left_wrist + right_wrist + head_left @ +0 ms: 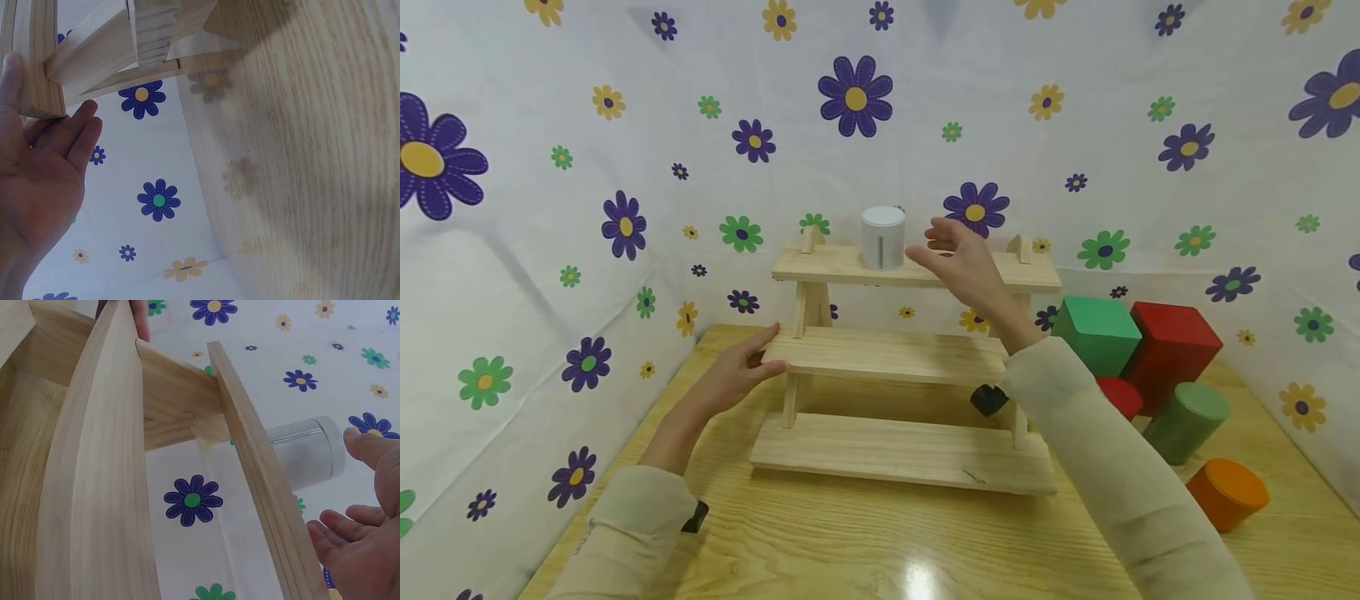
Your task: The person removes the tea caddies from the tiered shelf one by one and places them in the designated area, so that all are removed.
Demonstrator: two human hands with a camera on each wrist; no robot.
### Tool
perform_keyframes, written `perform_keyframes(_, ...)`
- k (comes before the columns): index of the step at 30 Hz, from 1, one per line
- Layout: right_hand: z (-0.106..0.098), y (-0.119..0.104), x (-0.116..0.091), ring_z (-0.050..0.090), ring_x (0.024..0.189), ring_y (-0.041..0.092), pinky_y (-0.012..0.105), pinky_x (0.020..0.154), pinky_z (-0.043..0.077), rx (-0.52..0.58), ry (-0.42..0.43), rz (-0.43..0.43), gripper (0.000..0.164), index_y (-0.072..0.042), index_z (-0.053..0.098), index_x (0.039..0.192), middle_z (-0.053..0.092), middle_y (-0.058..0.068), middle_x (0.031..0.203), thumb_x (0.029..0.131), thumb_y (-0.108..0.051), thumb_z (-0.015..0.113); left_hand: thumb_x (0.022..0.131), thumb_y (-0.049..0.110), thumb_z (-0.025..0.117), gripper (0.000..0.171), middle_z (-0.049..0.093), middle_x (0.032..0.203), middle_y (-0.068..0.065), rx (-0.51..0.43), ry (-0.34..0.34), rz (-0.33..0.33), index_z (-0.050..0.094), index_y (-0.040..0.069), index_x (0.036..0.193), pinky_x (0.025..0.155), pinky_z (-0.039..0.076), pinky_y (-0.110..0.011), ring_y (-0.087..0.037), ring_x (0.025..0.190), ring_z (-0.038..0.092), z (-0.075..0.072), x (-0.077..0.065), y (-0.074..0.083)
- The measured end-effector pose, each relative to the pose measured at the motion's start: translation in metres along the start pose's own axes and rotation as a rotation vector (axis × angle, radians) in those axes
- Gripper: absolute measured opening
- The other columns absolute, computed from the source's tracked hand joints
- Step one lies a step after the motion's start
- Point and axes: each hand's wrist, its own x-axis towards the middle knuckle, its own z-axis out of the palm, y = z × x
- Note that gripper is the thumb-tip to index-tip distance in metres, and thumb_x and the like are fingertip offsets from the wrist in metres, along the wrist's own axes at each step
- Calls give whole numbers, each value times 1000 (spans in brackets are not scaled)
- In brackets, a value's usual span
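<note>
A three-tier wooden display shelf (880, 354) stands on the table, its steps rising away from me. On the top tier a white cylinder (883, 239) sits upright, left of the tier's middle. My right hand (958, 262) is just right of the cylinder, fingers spread from the thumb and nothing held; in the right wrist view a gap separates the hand (365, 544) from the white cylinder (306, 453). At the middle tier's left end, my left hand (737, 371) holds the board's edge. The left wrist view has the hand (47, 169) with the board (40, 69) between thumb and fingers.
To the right of the shelf are a green block (1097, 333), a red block (1172, 346), a red cylinder (1120, 397), a green cylinder (1187, 423) and an orange cylinder (1227, 494). Flower-patterned white sheeting (880, 167) encloses the wooden table (820, 533) at back and sides.
</note>
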Motion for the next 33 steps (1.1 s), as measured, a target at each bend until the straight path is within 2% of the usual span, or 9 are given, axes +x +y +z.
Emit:
perform_keyframes(7,16,-1,13,51,137,36,47,110,46,48,-18,23,76,5,36,156,49,25,151,98,-28,73,105,34,62,79,18,170,-18,3,2,2,19,6,165,115,37,-54,-39,149,33,0,0,0)
perform_keyframes(17,31,-15,29,51,136,33,46,111,46,70,-20,16,76,3,36,156,51,20,150,98,-28,75,105,36,62,79,19,169,-17,17,6,-4,20,6,165,115,37,-54,-40,149,34,-1,1,0)
perform_keyframes(26,39,-20,38,52,132,30,46,111,44,95,-31,17,68,2,42,150,54,17,144,98,-26,74,105,35,62,78,19,169,-17,16,6,3,21,7,165,116,35,-56,-41,149,32,-1,1,-1)
perform_keyframes(33,40,-16,41,54,131,29,44,111,45,69,8,30,62,0,49,149,56,15,144,99,-28,73,105,36,62,78,20,169,-16,24,8,3,21,7,165,117,34,-55,-40,150,31,-1,1,-4)
